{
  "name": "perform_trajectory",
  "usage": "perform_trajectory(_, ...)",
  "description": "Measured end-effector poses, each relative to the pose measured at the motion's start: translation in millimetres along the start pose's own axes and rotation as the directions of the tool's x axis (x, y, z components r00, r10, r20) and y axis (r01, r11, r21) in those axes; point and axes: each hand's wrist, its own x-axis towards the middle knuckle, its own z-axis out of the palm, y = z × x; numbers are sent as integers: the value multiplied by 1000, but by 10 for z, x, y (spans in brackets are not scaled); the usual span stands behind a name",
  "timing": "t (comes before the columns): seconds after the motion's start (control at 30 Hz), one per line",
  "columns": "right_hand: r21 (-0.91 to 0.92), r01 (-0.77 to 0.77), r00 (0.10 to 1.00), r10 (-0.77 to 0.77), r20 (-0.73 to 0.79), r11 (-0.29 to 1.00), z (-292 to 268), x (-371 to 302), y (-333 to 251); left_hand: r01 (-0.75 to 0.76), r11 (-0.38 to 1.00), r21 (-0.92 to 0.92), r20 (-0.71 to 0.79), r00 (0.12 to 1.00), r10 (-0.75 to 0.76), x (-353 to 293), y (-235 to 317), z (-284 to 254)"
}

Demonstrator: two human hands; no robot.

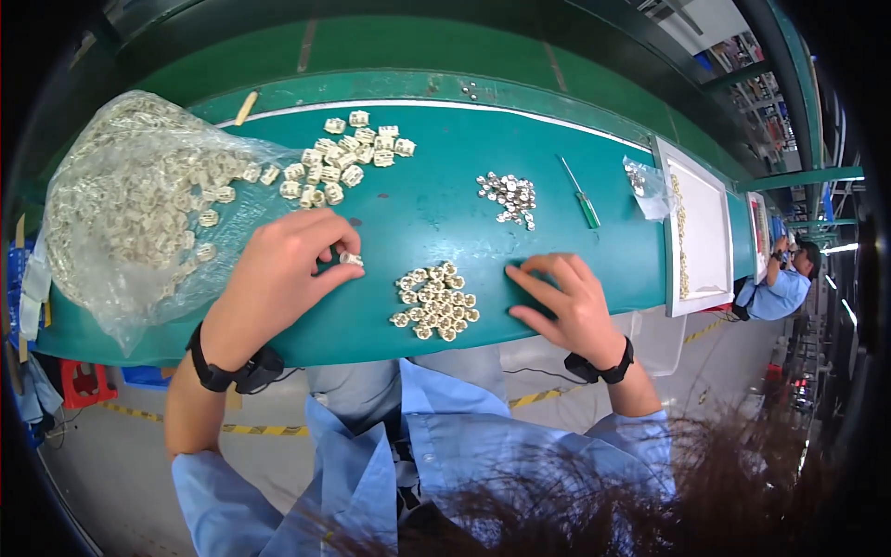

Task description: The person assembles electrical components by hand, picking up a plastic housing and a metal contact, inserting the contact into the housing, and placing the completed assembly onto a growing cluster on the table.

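My left hand [286, 265] pinches a small cream plastic part [350, 259] between thumb and fingertips, just above the green work surface. Its fingers partly cover the part. To the right, my right hand [575, 304] hovers low over the surface with thumb and fingers apart, holding nothing. Between the two hands lies a tight cluster of round cream parts [436, 302] with openings on top. Loose cream parts [357, 148] are scattered beyond my left hand. A heap of small shiny metal pieces [509, 197] sits past my right hand.
A large clear plastic bag [130, 213] full of cream parts takes up the left end. At the right lie a green-handled screwdriver [587, 206], a small clear bag [650, 190] of metal pieces and a white-framed tray [710, 243]. Another person [780, 283] sits farther right.
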Motion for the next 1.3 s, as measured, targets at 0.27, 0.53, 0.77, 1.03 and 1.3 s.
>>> perform_trajectory(0.27, -53, -10, 982, 0, -191, 999, 241, -810, -15, -78, 983, -168, 105, 990, 96, 582, -85, 299)
perform_trajectory(0.53, 204, -131, 946, 184, -265, 970, 99, -808, -98, -17, 955, -295, 145, 987, 63, 672, -194, 397)
perform_trajectory(0.77, 566, -264, 964, 202, 171, 781, -279, 861, 38, -121, 967, -223, 61, 989, 138, 527, -193, 469)
perform_trajectory(1.03, 496, -319, 925, 150, 350, 808, -3, 1404, 140, -280, 943, -182, -1, 959, 284, 489, -263, 561)
perform_trajectory(1.3, 474, -381, 920, 275, 278, 794, 32, 1278, 106, -250, 961, -115, 101, 960, 261, 469, -241, 486)
